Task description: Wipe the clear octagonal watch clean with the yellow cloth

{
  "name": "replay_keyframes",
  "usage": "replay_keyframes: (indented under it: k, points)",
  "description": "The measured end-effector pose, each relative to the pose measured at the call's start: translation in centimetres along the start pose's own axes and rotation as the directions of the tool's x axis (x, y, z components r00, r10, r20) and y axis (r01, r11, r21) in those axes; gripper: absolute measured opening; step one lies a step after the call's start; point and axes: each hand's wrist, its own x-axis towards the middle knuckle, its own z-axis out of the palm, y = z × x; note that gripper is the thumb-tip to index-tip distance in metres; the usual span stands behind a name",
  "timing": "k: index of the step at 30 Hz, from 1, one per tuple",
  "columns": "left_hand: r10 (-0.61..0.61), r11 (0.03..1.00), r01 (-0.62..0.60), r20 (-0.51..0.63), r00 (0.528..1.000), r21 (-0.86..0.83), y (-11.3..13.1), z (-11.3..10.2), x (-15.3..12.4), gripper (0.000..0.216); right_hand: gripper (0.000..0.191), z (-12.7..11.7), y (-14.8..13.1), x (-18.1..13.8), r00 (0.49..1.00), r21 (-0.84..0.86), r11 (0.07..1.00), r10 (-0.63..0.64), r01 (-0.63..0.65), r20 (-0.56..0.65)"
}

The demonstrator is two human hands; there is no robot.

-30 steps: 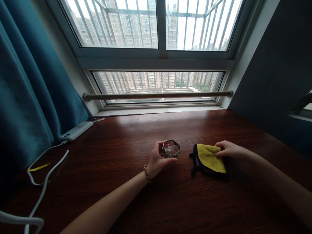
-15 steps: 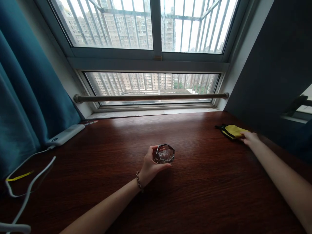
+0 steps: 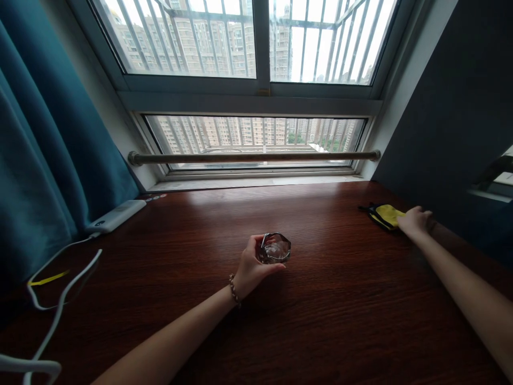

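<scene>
Near the middle of the dark wooden surface, my left hand is wrapped around the left side of a small faceted glass dish. Its thumb lies along the near side and its fingers behind. The dish is see-through, smoky, and has an angular rim. Over on the right, my right hand is beside the right edge of a folded yellow cloth with black trim. This hand looks blurred and its fingers are partly hidden, so whether it still touches the cloth is unclear.
A white power strip lies at the left by a blue curtain, with a white cable and a yellow strip in front. A metal rail crosses the window. A dark wall rises on the right.
My right hand has shifted right and turned over at the edge of the yellow cloth. The left hand keeps its grip on the glass dish. The whole view has shifted slightly.
</scene>
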Motion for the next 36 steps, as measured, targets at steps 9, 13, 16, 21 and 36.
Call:
replay_keyframes:
  k: [9,13,16,21,36]
  points:
    - [0.081,0.995,-0.075,0.091,0.992,-0.07,0.0,-0.1,-0.3,0.07,0.1,2.2,-15.6,-19.8,0.16,0.658,0.408,-0.901,0.633,0.403]
    - [0.163,0.985,-0.147,0.203,0.965,-0.093,-0.2,-0.2,-0.6,0.072,0.101,3.4,-19.0,-24.0,0.017,0.728,0.307,-0.926,0.612,0.376]
    - [0.205,0.979,-0.196,0.302,0.931,-0.059,-0.2,-0.2,-0.9,0.076,0.091,3.5,-19.0,-24.2,0.098,0.669,0.375,-0.905,0.642,0.414]
    - [0.243,0.945,-0.322,0.523,0.817,0.064,1.2,0.2,-1.3,0.095,0.089,0.5,-16.9,-24.3,0.189,0.584,0.474,-0.856,0.66,0.481]
    - [0.205,0.743,-0.606,0.764,0.612,0.285,1.9,0.6,-1.7,0.097,0.09,-7.4,3.8,-9.0,0.708,-0.11,0.804,-0.438,0.584,0.554]
